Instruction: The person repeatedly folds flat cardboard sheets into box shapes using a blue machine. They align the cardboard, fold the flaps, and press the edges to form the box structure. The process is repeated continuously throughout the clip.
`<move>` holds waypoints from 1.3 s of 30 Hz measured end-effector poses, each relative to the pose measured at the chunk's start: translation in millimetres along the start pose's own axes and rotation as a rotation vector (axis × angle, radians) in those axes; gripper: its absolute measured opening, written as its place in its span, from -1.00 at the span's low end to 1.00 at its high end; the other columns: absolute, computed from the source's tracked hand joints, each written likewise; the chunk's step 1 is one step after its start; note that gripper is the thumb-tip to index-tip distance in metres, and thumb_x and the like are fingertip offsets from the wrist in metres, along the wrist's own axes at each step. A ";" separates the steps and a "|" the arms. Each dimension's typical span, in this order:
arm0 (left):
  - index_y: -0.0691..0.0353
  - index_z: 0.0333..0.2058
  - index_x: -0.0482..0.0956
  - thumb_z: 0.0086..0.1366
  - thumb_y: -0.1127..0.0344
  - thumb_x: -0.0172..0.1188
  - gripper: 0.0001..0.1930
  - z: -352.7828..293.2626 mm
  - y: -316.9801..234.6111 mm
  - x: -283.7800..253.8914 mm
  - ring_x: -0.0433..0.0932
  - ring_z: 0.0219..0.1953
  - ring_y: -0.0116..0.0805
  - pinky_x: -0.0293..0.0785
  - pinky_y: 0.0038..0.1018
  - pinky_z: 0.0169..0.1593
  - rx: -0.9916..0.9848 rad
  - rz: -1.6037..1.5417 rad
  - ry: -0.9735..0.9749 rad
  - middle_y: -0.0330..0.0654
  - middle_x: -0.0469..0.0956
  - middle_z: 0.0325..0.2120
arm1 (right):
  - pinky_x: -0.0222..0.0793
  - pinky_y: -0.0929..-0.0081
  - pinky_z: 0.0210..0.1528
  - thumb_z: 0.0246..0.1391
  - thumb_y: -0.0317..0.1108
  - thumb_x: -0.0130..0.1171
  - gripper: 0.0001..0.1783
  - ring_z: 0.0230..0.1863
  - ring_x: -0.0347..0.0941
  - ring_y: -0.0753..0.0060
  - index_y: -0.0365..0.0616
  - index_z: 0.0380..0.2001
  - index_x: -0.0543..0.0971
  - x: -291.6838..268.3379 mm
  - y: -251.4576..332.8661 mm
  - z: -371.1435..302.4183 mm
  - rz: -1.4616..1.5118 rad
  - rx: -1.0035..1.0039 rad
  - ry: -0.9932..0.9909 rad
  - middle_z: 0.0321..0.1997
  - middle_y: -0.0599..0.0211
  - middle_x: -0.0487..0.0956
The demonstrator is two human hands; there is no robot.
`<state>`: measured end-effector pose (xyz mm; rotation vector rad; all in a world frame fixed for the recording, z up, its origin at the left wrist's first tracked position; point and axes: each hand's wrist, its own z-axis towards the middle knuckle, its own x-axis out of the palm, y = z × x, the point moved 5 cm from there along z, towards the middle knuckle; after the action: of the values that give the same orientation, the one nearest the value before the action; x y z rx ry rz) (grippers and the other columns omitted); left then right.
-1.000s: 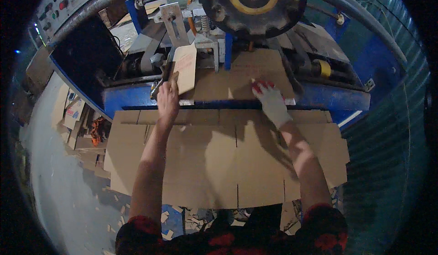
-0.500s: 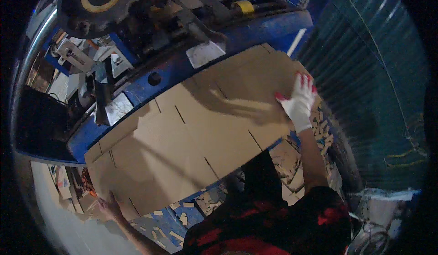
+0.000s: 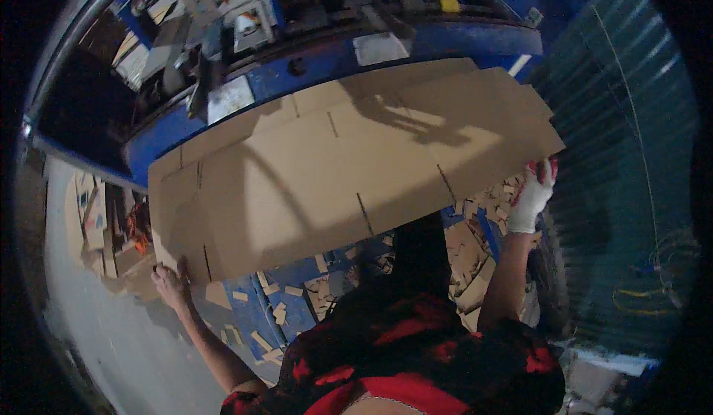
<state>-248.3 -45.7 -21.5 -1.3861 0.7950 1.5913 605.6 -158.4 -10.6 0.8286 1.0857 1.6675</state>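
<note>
A large flat brown cardboard sheet [image 3: 349, 170] with cut slots spans the middle of the view, tilted and lifted off the blue machine [image 3: 453, 43]. My left hand [image 3: 172, 284], bare, grips its lower left corner. My right hand [image 3: 533, 196], in a white glove with red fingertips, holds the sheet's right edge from below. Both arms are spread wide apart.
The blue machine table runs along the top, with metal parts and white labels [image 3: 381, 46] on it. Cardboard scraps [image 3: 290, 307] litter the floor under the sheet. A stack of cardboard pieces [image 3: 104, 222] lies at the left. A teal corrugated wall [image 3: 624, 140] stands at the right.
The sheet has come off the machine toward me and turned; my hands moved from its top face to its two ends. My view swung to the right.
</note>
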 end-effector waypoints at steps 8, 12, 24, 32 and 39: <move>0.36 -0.06 0.43 -0.08 -0.26 0.35 -0.18 1.4 2.0 36.7 0.37 -0.07 0.23 0.32 -0.07 -0.01 -0.113 -0.116 0.025 0.30 0.37 -0.13 | 0.25 0.25 0.20 -0.16 -0.26 0.45 -0.07 0.18 0.30 0.08 -0.31 0.21 0.16 51.8 -21.2 -18.7 -0.735 0.216 -0.176 0.18 0.00 0.31; 0.37 -0.14 0.44 -0.10 -0.22 0.38 -0.24 7.0 4.2 38.6 0.41 -0.12 0.23 0.35 -0.04 -0.06 -0.120 -0.079 -0.055 0.27 0.38 -0.15 | 0.30 0.34 0.12 -0.17 -0.20 0.45 -0.11 0.08 0.36 0.17 -0.29 0.17 0.22 78.8 -59.7 -41.8 -0.074 0.436 0.267 0.06 -0.01 0.41; 0.28 -0.06 0.37 0.17 0.30 0.27 -0.59 -2.9 -2.4 -10.8 0.50 -0.09 -0.22 0.46 -0.24 -0.04 -0.088 -1.567 -0.094 -0.04 0.47 -0.12 | 0.36 0.36 0.06 -0.18 -0.31 0.42 -0.02 0.10 0.35 0.25 -0.29 0.25 0.07 47.8 -74.9 -67.8 -0.067 0.388 0.298 0.21 0.13 0.30; 0.16 0.21 0.22 0.30 0.23 0.12 -0.46 -38.6 -125.0 31.6 0.37 0.15 -0.09 0.41 -0.10 0.12 -0.315 -2.246 0.456 -0.05 0.32 0.15 | 0.37 0.29 -0.06 -0.07 -0.32 0.37 -0.10 -0.11 0.42 0.38 -0.05 0.23 0.03 59.2 -52.5 -93.1 0.251 0.699 0.236 0.01 0.20 0.45; 0.31 0.13 0.31 0.27 0.30 0.12 -0.52 -55.7 -79.4 -2.5 0.48 0.03 -0.13 0.53 -0.13 0.02 -0.423 -2.109 0.511 -0.05 0.43 0.05 | 0.32 0.18 -0.02 0.01 -0.16 0.30 -0.45 -0.16 0.41 0.42 -0.05 0.02 0.33 23.8 -20.2 -71.9 0.415 0.783 0.078 -0.15 0.34 0.53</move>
<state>-152.6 -61.2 -23.5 -1.6997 -0.8220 -0.3276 541.4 -153.1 -55.4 1.5791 1.7531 1.5976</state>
